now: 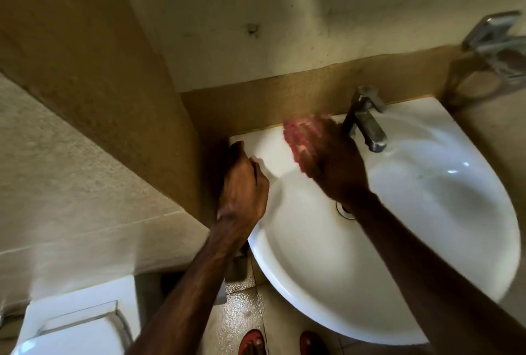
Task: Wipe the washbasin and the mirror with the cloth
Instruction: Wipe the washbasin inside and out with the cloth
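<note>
A white washbasin (412, 241) fills the right half of the head view, fixed to the wall. My right hand (333, 164) presses a pink cloth (299, 138) flat on the basin's back ledge, just left of the chrome tap (367, 121); hand and cloth are blurred by motion. My left hand (242, 187) grips the basin's left rim near the wall corner, fingers curled over the edge. The drain (344, 209) shows beside my right wrist. No mirror is in view.
A brown tiled wall (99, 70) juts out at the left. A white toilet cistern (79, 323) stands at the lower left. A metal holder (498, 41) is mounted at the upper right. Feet in red sandals (253, 343) stand on the floor below the basin.
</note>
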### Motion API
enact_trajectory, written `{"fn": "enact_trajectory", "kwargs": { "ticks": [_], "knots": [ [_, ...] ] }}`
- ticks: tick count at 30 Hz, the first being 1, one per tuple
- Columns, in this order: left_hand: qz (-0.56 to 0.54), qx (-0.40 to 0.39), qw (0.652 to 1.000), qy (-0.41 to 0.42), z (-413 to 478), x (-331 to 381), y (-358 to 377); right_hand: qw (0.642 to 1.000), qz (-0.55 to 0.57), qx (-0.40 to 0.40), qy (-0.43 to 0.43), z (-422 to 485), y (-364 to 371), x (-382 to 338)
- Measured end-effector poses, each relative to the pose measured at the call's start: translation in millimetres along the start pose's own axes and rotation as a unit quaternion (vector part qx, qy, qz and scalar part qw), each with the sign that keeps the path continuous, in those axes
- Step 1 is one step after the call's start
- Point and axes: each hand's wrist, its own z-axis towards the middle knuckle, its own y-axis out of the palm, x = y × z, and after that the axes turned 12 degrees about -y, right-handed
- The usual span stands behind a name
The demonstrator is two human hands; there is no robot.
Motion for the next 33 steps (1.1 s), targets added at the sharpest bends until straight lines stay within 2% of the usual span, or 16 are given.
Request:
{"fn": "enact_trajectory", "kwargs": {
  "ticks": [4,6,8,11,12,14,15,17,18,20,22,23,25,28,33],
  "knots": [
    [0.008,-0.025,1.0,-0.015,3,-4,-9,0.983,-0.067,0.066,0.156,0,17,-24],
    [-0.028,-0.026,0.999,-0.031,-1,0,-14,0.972,-0.038,0.06,0.222,20,31,-63],
    [-0.103,-0.012,0.993,-0.05,-7,6,-17,0.978,0.064,0.053,0.189,39,34,-99],
    [-0.175,0.051,0.982,-0.044,-14,9,-20,0.968,0.229,0.069,0.071,41,29,-125],
    [-0.187,0.071,0.979,-0.034,-17,10,-22,0.968,0.246,0.055,0.02,39,26,-119],
    [-0.206,0.083,0.975,-0.018,-21,9,-24,0.983,0.173,-0.018,-0.048,35,23,-87],
    [-0.209,0.072,0.975,-0.019,-22,8,-24,0.993,0.094,-0.042,-0.052,31,22,-68],
    [-0.213,0.042,0.975,-0.043,-22,4,-22,0.998,-0.023,-0.02,-0.058,19,17,-25],
    [-0.217,0.031,0.974,-0.059,-22,1,-22,0.998,-0.035,0.003,-0.048,11,15,-8],
    [-0.233,0.011,0.969,-0.086,-25,-3,-23,0.998,-0.023,0.04,0.034,-2,18,-1],
    [-0.256,-0.003,0.96,-0.114,-28,-5,-26,0.989,-0.031,0.069,0.124,-3,33,-23],
    [-0.267,-0.01,0.955,-0.128,-29,-6,-28,0.989,-0.028,0.067,0.126,1,40,-40],
    [-0.271,-0.023,0.953,-0.135,-28,-5,-32,0.997,0.031,0.027,0.073,11,45,-77],
    [-0.252,-0.021,0.958,-0.132,-21,-4,-36,0.985,0.17,0.004,0.035,14,37,-114],
    [-0.212,-0.062,0.952,-0.212,-6,4,-40,0.963,0.257,-0.085,-0.011,-8,8,-133]
  ]
}}
